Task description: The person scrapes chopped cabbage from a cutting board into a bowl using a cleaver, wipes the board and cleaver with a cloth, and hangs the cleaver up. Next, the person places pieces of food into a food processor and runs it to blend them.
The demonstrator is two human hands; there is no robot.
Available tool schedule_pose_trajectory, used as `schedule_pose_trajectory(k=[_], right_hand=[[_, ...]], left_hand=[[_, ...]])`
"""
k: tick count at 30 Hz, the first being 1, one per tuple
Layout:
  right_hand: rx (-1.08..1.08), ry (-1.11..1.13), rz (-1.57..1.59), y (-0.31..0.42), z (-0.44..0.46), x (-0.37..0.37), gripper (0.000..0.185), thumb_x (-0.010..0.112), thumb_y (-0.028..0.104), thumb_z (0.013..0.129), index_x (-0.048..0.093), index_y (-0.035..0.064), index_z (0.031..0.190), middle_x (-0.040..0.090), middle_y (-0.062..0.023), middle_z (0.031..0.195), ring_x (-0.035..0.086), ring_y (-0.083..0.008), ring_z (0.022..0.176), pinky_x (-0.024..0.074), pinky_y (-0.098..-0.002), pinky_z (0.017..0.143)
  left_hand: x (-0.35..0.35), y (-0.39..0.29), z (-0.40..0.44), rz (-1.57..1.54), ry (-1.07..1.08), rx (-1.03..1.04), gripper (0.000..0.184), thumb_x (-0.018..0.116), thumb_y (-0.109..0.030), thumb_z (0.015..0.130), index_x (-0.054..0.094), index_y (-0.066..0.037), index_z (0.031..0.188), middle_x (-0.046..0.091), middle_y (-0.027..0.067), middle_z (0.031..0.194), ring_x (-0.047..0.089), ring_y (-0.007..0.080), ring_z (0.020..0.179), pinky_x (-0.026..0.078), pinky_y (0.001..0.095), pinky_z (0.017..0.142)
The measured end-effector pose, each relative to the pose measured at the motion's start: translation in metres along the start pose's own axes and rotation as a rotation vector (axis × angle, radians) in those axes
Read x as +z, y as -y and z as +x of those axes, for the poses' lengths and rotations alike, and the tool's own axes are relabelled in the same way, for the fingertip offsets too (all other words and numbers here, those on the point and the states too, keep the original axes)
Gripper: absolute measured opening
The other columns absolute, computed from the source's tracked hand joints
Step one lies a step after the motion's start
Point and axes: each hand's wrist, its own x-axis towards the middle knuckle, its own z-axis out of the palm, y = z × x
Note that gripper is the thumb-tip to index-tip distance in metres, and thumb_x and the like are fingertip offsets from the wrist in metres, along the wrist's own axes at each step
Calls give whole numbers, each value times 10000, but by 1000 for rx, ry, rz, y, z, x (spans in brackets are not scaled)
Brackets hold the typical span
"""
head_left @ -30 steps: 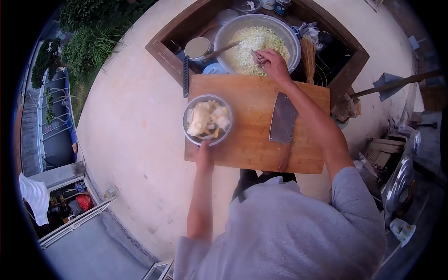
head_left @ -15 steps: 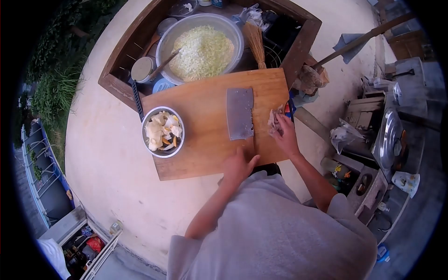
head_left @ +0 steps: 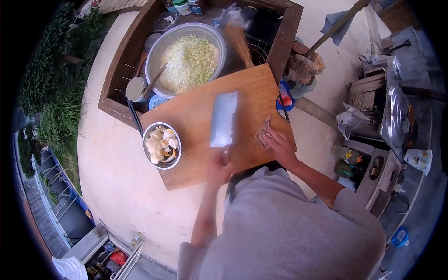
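My left hand point(head_left: 218, 169), slightly blurred, is closed around the wooden handle of a cleaver point(head_left: 224, 119). The broad blade points away from me over the wooden cutting board point(head_left: 196, 112); whether it touches the wood I cannot tell. At the board's right side, my right hand point(head_left: 281, 148) has its fingers pressed onto a crumpled brownish cloth point(head_left: 263, 134). To the left on the board stands a metal bowl point(head_left: 144, 150) holding pale, irregular pieces with some yellow-orange bits.
Beyond the board, a large basin point(head_left: 219, 58) of finely chopped pale-green vegetable sits in a wooden-framed table point(head_left: 116, 65), with a stick leaning in it. A straw brush point(head_left: 239, 42) and a lidded jar point(head_left: 136, 88) lie near it. A pot lid point(head_left: 395, 109) is at right.
My left hand has gone from resting near the cleaver to gripping its handle. My right hand and the cloth have shifted slightly toward me, and the whole view has turned a little.
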Motion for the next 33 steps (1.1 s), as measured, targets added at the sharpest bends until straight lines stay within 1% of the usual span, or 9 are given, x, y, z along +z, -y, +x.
schedule_pose_trajectory(k=[5,6,10,15,16,22,26,30,33], right_hand=[[-462,5,44,-16,163,74,437,568,16,845,636,139,1259,544,-97,1407,500,-309,1302,405,-410,1096],[-528,-66,55,-14,214,93,421,613,33,826,649,157,1226,560,-65,1393,516,-290,1283,407,-421,1082],[164,268,846,-11,369,142,325,588,0,834,680,101,1129,674,-131,1111,626,-334,1011,504,-367,891],[-694,-124,383,49,295,73,241,604,36,866,695,44,1090,674,-136,1121,662,-281,953,523,-338,840],[-710,-42,284,49,251,55,295,634,41,834,701,76,1120,659,-119,1180,648,-290,1039,517,-360,886],[-875,468,235,18,66,32,252,634,128,830,700,173,1069,642,-34,1266,594,-225,1199,479,-409,1020],[-981,322,39,0,189,77,298,607,128,843,685,210,1119,624,-26,1319,576,-230,1233,412,-442,1096],[-468,-34,202,-23,373,154,342,583,-8,813,720,116,1101,657,-87,1239,603,-315,1123,504,-384,948],[-556,-65,266,40,360,140,379,581,-26,806,702,121,1134,640,-92,1253,603,-315,1127,512,-388,937]], left_hand=[[-54,-16,-58,-85,-98,18,429,648,-87,745,633,34,1156,698,133,971,650,170,866,511,302,784],[-60,-25,-68,-101,-166,37,445,623,-15,714,625,41,1156,542,-32,771,472,39,635,385,208,583],[-76,-22,-107,-143,-335,-30,459,631,-46,711,615,59,1157,557,-16,727,492,42,607,389,200,566],[-80,0,-137,-213,-427,-28,406,634,-53,742,613,83,1125,576,4,804,509,62,708,411,212,671],[-80,0,-142,-256,-420,-76,351,567,15,754,627,87,1092,608,31,923,543,87,844,450,229,803],[-81,22,-145,-388,-424,-135,370,594,-11,761,626,73,1121,576,4,877,532,69,786,447,219,733],[-78,21,-143,-410,-473,-129,373,605,-21,761,631,68,1123,549,-28,813,504,50,712,418,204,671],[-76,12,-151,-397,-498,-127,381,611,-22,752,636,65,1122,539,-37,784,498,51,693,414,202,669],[-75,14,-158,-392,-510,-89,383,610,-21,742,638,64,1115,537,-41,774,498,51,691,416,202,666]])
